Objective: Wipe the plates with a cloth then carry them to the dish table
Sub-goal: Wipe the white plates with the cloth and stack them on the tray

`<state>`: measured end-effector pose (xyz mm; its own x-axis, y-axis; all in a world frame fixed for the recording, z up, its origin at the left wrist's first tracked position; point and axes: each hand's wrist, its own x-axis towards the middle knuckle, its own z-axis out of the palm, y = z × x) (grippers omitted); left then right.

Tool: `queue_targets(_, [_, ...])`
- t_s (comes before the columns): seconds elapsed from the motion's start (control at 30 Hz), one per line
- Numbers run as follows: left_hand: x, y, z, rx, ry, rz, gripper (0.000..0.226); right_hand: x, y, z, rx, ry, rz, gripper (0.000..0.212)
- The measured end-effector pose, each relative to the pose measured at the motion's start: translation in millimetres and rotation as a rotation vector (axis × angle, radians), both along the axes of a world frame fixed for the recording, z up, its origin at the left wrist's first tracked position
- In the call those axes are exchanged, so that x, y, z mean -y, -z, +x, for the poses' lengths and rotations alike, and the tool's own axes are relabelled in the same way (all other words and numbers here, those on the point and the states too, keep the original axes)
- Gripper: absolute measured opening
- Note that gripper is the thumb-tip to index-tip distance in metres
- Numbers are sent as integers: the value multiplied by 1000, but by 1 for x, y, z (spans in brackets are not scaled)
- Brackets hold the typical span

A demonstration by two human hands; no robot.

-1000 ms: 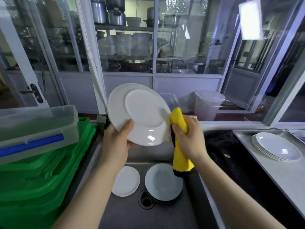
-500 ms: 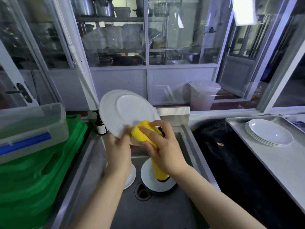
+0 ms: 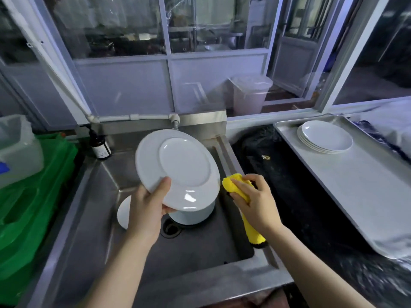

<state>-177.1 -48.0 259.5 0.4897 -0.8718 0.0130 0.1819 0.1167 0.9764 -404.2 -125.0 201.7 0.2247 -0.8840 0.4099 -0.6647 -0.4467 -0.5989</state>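
While the left hand (image 3: 146,210) held a white plate (image 3: 178,170) tilted above the steel sink (image 3: 89,210), its grip clamped on the lower rim with the thumb on the upturned underside, the right hand (image 3: 255,203) kept its grip closed around a yellow cloth (image 3: 235,185) just beside the plate's right edge, apart from it. Two more plates (image 3: 191,215) lay in the basin near the drain (image 3: 172,228), partly hidden. A stack of plates (image 3: 324,137) sat on a metal tray (image 3: 367,196) on the counter at right. A dark pump bottle (image 3: 100,147) stood at the sink's back left corner.
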Motion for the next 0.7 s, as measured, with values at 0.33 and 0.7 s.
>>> queue_targets(0.33, [-15, 47, -54, 71, 104, 187, 10, -54, 107, -81, -463, -73, 334, 45])
queue_targets(0.7, [-32, 41, -40, 131, 109, 228, 48, -69, 57, -40, -376, 19, -89, 71])
